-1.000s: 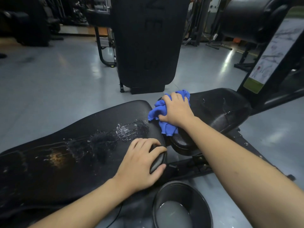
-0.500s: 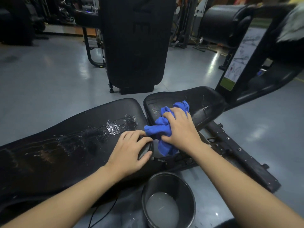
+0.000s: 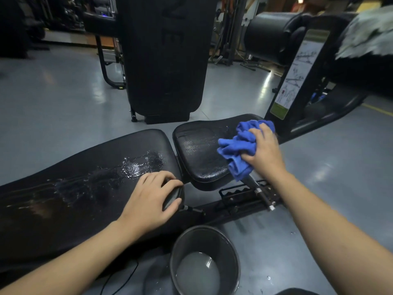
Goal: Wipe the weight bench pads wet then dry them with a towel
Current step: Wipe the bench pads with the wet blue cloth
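The long black back pad of the weight bench runs off to the left, streaked with water near its right end. My left hand grips that pad's near right corner. To its right sits the smaller black seat pad, wet across its top. My right hand presses a bunched blue cloth onto the seat pad's right side. A grey towel hangs over the machine at the upper right.
A dark bucket of cloudy water stands on the floor just in front of the bench. The bench's frame and adjustment pin lie below the seat. A tall black machine shroud stands behind, and a roller pad with an instruction placard at right.
My right hand has slid the blue cloth from the seat pad's left end across to its right side. My left hand stays on the back pad's corner.
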Available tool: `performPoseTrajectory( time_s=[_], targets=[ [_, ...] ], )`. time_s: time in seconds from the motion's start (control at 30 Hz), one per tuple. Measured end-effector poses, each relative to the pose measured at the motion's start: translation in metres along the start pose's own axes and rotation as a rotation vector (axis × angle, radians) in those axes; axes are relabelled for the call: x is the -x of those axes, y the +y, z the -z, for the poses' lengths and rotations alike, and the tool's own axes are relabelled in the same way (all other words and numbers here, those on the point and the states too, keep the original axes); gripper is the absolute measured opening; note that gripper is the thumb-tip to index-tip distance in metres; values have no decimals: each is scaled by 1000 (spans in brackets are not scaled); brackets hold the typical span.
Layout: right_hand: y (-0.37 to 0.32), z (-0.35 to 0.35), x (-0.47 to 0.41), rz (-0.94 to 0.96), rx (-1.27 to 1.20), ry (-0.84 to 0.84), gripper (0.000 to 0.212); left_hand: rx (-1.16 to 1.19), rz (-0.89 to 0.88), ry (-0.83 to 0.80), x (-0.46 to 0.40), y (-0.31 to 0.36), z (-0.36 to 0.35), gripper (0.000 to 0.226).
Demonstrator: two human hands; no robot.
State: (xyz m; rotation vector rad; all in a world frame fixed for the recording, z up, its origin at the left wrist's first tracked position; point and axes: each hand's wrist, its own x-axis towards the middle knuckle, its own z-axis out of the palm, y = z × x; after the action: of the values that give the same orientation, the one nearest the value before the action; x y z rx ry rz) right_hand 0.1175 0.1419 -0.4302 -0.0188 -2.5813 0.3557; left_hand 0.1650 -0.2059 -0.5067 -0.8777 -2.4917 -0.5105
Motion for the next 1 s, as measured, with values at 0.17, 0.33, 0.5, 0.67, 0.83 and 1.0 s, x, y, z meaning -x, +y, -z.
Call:
performPoseTrajectory(
  time_s=[0.17,0.33,0.5,0.67,0.83,1.0],
  targets=[
    [25,6,-18,-98,-117,29,62,4,-2,1,1,-1,-1,37],
    [8,-8,-5,-108,-138,75,62,-2,-2,2,1,1,-1,36],
    [-39,-24,37,5,-200,92,61,-2,0,-4,0,2,1,37],
    [-98,-45,73,303,-125,29,62,-16,-9,4,0,2,0,39],
    [-105,-60,73,401,-1,5,66,-23,-8,18,0,1,-1,38],
    [-77,-45,48,324,-82,1,59,-8,3,-23,0,0,1,38]
  ],
)
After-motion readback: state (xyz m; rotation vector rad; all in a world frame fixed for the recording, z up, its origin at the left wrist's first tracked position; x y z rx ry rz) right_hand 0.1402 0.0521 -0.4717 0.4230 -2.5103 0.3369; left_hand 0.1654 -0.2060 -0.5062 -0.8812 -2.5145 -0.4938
